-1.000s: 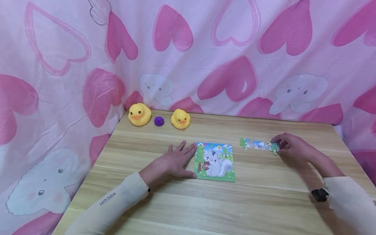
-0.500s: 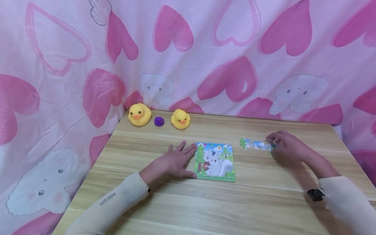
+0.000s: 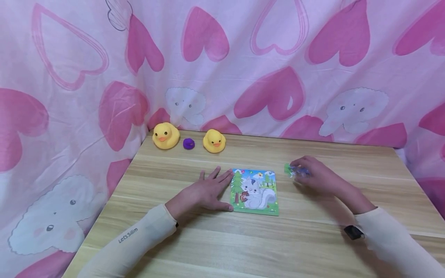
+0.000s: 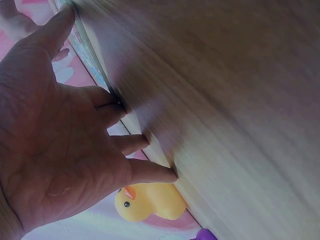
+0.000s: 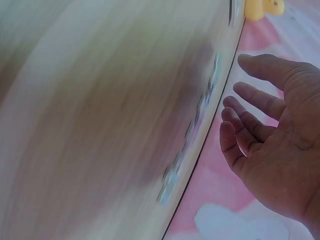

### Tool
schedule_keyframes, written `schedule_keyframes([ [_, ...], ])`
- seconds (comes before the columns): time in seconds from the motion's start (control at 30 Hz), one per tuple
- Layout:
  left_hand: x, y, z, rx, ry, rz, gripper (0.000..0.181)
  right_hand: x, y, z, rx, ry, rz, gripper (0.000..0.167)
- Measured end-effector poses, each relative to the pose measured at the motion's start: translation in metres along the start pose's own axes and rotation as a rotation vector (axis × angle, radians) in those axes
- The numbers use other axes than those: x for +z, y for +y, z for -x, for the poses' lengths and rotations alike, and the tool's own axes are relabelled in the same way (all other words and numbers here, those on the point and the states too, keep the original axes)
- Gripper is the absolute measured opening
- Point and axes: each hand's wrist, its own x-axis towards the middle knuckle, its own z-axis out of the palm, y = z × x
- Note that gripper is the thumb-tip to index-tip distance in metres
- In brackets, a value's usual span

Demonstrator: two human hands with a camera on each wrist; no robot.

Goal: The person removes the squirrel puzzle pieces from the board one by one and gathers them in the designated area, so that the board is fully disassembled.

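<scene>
A square squirrel picture puzzle [image 3: 255, 192] lies flat on the wooden table. My left hand [image 3: 205, 192] rests beside it with spread fingers, the thumb and fingertips at its left edge. To the right of the picture, my right hand [image 3: 318, 175] hovers over a short row of loose puzzle pieces [image 3: 287, 170] and hides most of them in the head view. In the right wrist view the row of pieces [image 5: 192, 131] lies on the table, apart from the loosely bent fingers of the right hand [image 5: 275, 130], which hold nothing.
At the table's back left stand a large yellow duck [image 3: 166, 136], a small purple duck [image 3: 189, 144] and another yellow duck [image 3: 214, 141]. A pink curtain [image 3: 215, 96] with hearts hangs behind the table [image 3: 222, 247].
My right hand has moved left along the row, from its right end to near its left end, letting go of the end piece. The left hand and the picture stay put.
</scene>
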Motion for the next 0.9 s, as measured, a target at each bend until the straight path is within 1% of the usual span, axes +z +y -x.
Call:
schedule_keyframes([
  [0.13, -0.001, -0.001, 0.001, -0.002, 0.000, -0.005, 0.114, 0.011, -0.019, -0.007, -0.018, -0.014, -0.037, 0.048],
  [0.33, 0.000, -0.001, 0.000, -0.003, 0.007, -0.007, 0.114, 0.026, -0.043, -0.016, -0.094, -0.034, -0.050, 0.053],
  [0.4, 0.001, 0.000, -0.001, 0.006, 0.008, -0.005, 0.114, 0.030, -0.051, -0.015, -0.104, -0.057, -0.051, 0.054],
  [0.5, 0.003, 0.000, -0.003, 0.012, 0.011, -0.003, 0.114, 0.036, -0.064, -0.012, -0.077, -0.102, -0.060, 0.058],
  [0.6, 0.004, 0.000, -0.004, 0.005, 0.012, -0.002, 0.114, 0.042, -0.079, -0.010, -0.069, -0.142, -0.075, 0.059],
  [0.7, 0.004, 0.000, -0.003, -0.004, 0.013, -0.006, 0.114, 0.048, -0.092, -0.008, -0.088, -0.180, -0.095, 0.059],
  [0.9, 0.002, 0.000, -0.001, -0.002, 0.014, -0.004, 0.113, 0.059, -0.109, -0.006, -0.131, -0.251, -0.167, 0.069],
])
